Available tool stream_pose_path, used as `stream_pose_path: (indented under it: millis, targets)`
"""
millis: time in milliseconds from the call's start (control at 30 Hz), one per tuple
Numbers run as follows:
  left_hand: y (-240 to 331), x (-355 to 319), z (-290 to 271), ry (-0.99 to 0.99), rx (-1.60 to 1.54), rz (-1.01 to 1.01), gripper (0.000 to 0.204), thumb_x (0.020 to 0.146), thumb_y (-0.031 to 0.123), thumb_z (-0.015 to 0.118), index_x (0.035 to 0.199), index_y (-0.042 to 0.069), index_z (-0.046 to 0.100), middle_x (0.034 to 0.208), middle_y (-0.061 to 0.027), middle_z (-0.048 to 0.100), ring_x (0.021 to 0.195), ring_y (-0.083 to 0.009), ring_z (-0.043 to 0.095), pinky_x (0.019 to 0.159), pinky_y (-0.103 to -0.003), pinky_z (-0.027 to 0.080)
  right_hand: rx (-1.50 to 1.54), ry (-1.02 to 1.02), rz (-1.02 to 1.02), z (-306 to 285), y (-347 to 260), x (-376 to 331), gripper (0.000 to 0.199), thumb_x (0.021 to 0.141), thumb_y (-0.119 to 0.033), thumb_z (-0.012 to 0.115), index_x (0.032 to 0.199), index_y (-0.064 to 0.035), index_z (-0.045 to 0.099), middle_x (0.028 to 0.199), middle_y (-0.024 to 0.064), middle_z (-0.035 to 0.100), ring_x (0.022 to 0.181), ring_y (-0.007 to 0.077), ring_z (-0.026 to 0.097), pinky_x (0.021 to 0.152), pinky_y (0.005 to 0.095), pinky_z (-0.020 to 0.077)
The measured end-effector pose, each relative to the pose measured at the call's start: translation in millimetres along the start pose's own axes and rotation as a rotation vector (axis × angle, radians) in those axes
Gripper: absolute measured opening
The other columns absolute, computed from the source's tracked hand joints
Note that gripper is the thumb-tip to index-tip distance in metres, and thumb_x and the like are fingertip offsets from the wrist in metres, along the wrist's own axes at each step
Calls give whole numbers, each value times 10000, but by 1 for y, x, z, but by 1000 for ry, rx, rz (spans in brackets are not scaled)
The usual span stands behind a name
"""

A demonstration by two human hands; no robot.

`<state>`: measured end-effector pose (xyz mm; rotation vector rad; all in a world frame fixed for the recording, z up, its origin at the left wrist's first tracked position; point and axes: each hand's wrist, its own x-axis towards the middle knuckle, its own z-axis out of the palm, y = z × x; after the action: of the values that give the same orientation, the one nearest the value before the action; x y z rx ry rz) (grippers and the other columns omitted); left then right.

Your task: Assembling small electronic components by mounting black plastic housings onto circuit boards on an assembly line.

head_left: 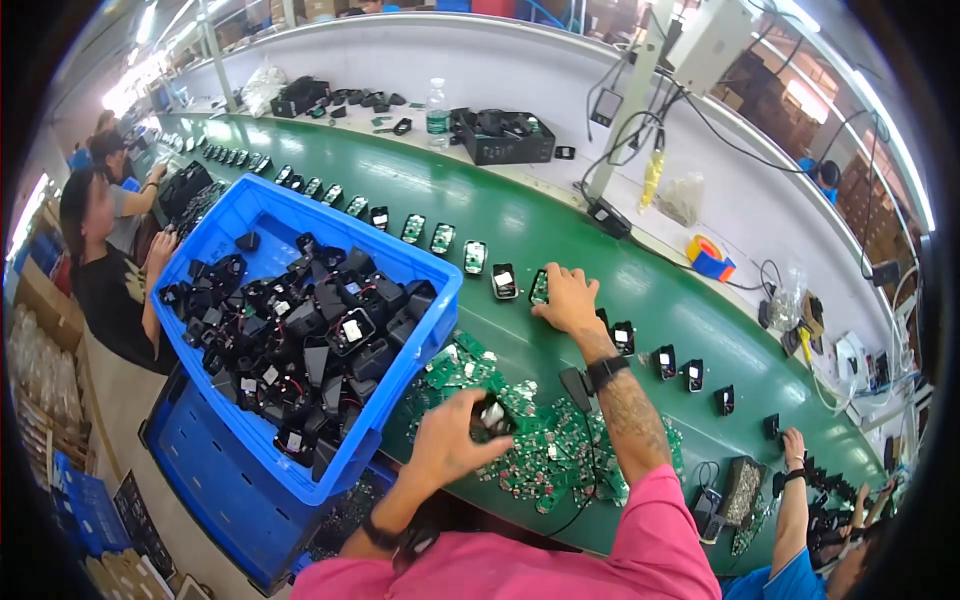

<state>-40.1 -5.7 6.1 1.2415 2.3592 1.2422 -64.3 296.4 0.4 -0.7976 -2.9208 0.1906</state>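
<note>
Fingers (478,420) of the left hand (450,440) were curled closed around a small black plastic housing with a pale face (492,414), held just above the heap of small green circuit boards (540,450) on the near edge of the green worktop (600,270). Farther out, the right hand (566,297) lay palm down with fingers spread flat on a green circuit board (539,288) in the curved row of black housings (475,257) along the worktop; whether it gripped the board could not be told. A black wristband (606,371) circled the right wrist. To the left stood a large blue plastic crate (410,268) filled with black plastic housings (300,340). Behind the row were a clear water bottle (437,112), a black tray (505,138) and a roll of tape (710,257). Other people sat along both ends.
</note>
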Motion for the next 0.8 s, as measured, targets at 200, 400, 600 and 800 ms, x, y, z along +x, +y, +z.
stream_pose_path:
  millis: [200,400,600,800]
  targets:
    - [-15,-61,-25,-30,-223,-57,734,684,287,839,1272,-33,539,1117,-208,646,988,-349,665,879,-380,531,-170,252,-91,27,8,1,714,686,-288,863,1256,-71,492,1281,163,592,1241,365,489,967,640,350]
    - [-18,-67,-6,-149,-155,-261,1057,695,235,827,1505,-20,198,1200,-284,593,1043,-424,639,910,-445,515,476,-206,-449,-49,-91,-183,316,760,-218,774,956,-19,626,948,178,600,908,385,577,771,466,479]
    - [-3,-58,7,-356,-237,-25,1080,670,211,814,1516,-12,180,1193,-321,576,1033,-483,609,879,-495,515,618,-212,-295,-21,-92,-237,131,799,-130,712,863,-25,666,789,115,622,747,306,621,655,398,505]
    - [-37,-71,0,-180,-902,-437,762,692,117,855,1290,9,396,1194,-121,541,1015,-152,603,851,-310,522,887,-233,19,-35,-91,-222,81,807,-81,702,809,-2,682,745,105,666,691,158,647,631,289,492]
